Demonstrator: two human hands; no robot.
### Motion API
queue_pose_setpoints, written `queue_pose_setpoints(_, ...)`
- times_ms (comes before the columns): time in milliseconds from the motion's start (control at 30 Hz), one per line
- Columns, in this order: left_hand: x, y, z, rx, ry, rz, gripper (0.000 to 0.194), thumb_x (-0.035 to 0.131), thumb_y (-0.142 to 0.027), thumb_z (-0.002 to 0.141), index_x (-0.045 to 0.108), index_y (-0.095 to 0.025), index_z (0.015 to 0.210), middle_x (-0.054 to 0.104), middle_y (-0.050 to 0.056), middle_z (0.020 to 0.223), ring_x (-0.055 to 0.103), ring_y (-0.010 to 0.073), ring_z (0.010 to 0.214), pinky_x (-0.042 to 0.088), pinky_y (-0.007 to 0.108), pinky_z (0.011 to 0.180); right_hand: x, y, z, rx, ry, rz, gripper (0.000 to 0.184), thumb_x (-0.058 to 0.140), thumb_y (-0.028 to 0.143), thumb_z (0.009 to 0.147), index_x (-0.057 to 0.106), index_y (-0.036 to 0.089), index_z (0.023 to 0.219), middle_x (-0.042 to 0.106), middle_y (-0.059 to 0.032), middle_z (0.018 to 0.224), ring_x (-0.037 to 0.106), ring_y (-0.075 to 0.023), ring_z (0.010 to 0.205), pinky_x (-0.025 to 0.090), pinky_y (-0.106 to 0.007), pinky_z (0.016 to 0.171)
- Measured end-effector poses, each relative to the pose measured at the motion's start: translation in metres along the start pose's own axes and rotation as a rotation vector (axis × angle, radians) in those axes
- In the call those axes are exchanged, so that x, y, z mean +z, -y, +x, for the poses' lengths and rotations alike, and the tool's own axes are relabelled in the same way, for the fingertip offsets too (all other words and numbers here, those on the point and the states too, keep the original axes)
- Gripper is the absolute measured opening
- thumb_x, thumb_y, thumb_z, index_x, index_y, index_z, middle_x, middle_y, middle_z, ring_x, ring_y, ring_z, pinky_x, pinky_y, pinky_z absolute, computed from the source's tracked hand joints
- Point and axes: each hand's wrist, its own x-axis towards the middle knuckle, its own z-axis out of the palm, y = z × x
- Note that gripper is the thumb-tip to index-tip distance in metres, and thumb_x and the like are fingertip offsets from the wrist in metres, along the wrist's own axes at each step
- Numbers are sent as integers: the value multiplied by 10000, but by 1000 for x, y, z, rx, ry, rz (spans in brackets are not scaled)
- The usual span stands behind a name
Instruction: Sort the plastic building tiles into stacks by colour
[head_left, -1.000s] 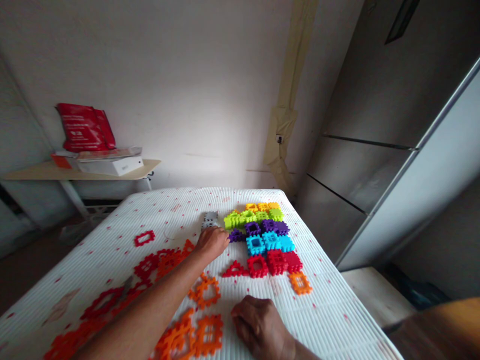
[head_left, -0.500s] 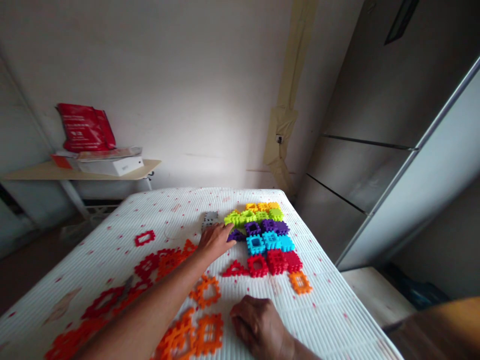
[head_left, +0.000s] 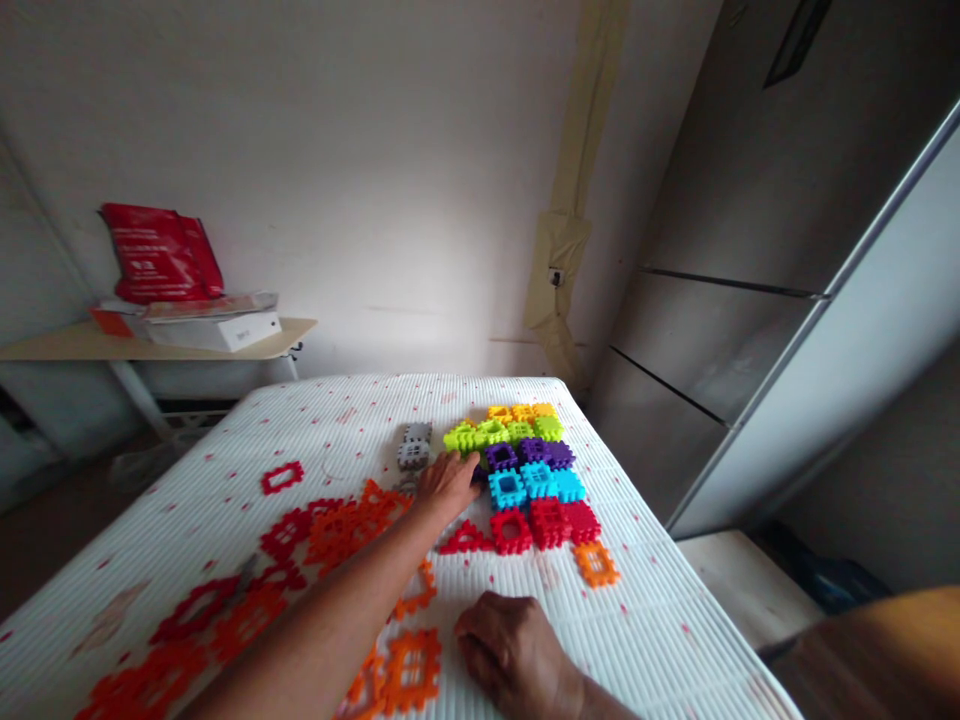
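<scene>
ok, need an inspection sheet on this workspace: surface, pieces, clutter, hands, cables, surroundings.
Surface: cloth, red-dotted, stained in places.
Pieces: yellow row, lime row, purple row, blue row, red row, far to near; grey pieces left of lime row.
Clutter: loose orange pile at left, red frames among it.
Hands: left hand beside purple row, grip unclear; right hand curled, nearer.
Cables: nothing seen.
Surroundings: fridge right; side table left with red bag, white box.
</scene>
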Motion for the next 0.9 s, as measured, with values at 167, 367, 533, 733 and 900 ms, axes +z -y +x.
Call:
queue_pose_setpoints(167, 0, -2, 1, 11, -2, 18, 283, 518, -347, 805, 582, -245, 1061, 584, 91, 1021, 548, 271, 997, 444, 354, 761, 3, -2, -1, -2, 21, -15, 199, 388, 175, 873, 582, 185, 829, 643, -26, 737, 597, -129, 630, 408, -203, 571)
queue_pose_setpoints(367, 3, -2, 2, 6, -13, 20, 250, 491, -298, 822, 585, -225, 1042, 574, 91, 1027, 540, 258, 992, 438, 343, 753, 4, -3, -2, -4, 31, -20, 195, 392, 173, 879, 579, 187, 824, 637, -19, 735, 590, -123, 641, 397, -199, 573)
queue_pose_setpoints(533, 5, -3, 3, 10, -19, 14, 258, 477, -300, 838, 585, -221, 1058, 573, 96, 1049, 539, 262, 1001, 434, 342, 745, 3, -2, -1, 12, 28, -4, 200, 389, 173, 882, 584, 186, 838, 645, -26, 745, 595, -123, 631, 405, -198, 573)
queue_pose_setpoints(733, 1, -4, 0, 20, -12, -2, 284, 476, -287, 844, 572, -230, 1105, 578, 110, 1078, 540, 281, 1031, 440, 364, 774, 4, -2, -1, 17, 29, 15, 209, 384, 174, 890, 587, 186, 840, 640, -34, 741, 599, -131, 635, 415, -203, 574)
queue_pose_setpoints(900, -7, -1, -12, 42, 0, -22, 493, 512, -306, 828, 439, -247, 1312, 582, 121, 1119, 569, 274, 1009, 452, 370, 813, 7, -5, -4, 24, 31, 13, 205, 388, 179, 897, 582, 184, 828, 626, -35, 735, 593, -132, 625, 409, -205, 571)
